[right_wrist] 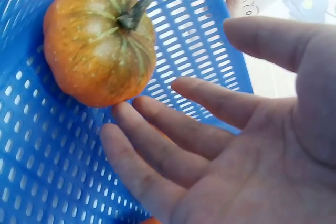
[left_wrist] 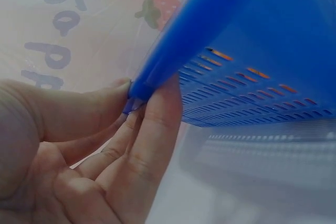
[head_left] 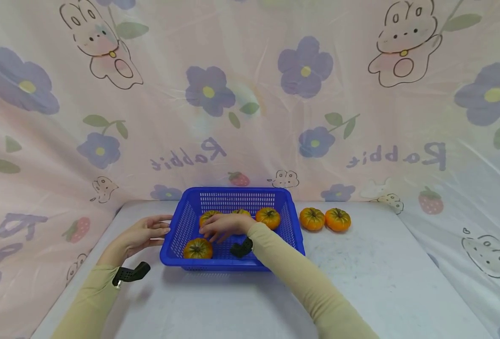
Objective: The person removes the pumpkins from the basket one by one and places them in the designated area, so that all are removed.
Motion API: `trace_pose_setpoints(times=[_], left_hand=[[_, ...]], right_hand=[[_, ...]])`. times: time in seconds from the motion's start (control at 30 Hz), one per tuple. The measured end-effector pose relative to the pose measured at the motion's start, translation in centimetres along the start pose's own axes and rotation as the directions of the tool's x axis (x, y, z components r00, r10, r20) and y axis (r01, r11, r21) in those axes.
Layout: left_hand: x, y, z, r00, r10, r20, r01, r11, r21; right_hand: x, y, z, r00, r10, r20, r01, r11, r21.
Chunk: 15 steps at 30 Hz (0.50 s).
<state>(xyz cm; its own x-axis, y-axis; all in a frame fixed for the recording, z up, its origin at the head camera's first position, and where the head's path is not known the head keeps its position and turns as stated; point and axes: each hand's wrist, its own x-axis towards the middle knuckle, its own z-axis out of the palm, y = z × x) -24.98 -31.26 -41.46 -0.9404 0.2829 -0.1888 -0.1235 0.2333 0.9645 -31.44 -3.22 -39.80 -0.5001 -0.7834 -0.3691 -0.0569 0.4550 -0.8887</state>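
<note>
Pumpkin [right_wrist: 97,45] inside basket [head_left: 216,262], just beside right grip [right_wrist: 247,148].

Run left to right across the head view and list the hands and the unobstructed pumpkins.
Left hand, pumpkin in the near left corner of the blue plastic basket, right hand, pumpkin at the basket's far right, pumpkin just outside the basket, outermost pumpkin.

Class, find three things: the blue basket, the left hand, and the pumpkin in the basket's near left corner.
Blue basket [head_left: 224,262]: head view, on its near rim.
Left hand [head_left: 140,236]: head view, on its middle.
Pumpkin [head_left: 198,248]: head view, on its striped top.
</note>
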Motion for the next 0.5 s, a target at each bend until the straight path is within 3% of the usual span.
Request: trace_pose_setpoints(times=[0.5], left_hand=[[0.03,-0.05,-0.07,1.000,0.011,0.021,-0.011,1.000,-0.020]], right_hand=[[0.80,0.55,0.11,0.999,0.022,0.037,-0.019,0.997,-0.070]])
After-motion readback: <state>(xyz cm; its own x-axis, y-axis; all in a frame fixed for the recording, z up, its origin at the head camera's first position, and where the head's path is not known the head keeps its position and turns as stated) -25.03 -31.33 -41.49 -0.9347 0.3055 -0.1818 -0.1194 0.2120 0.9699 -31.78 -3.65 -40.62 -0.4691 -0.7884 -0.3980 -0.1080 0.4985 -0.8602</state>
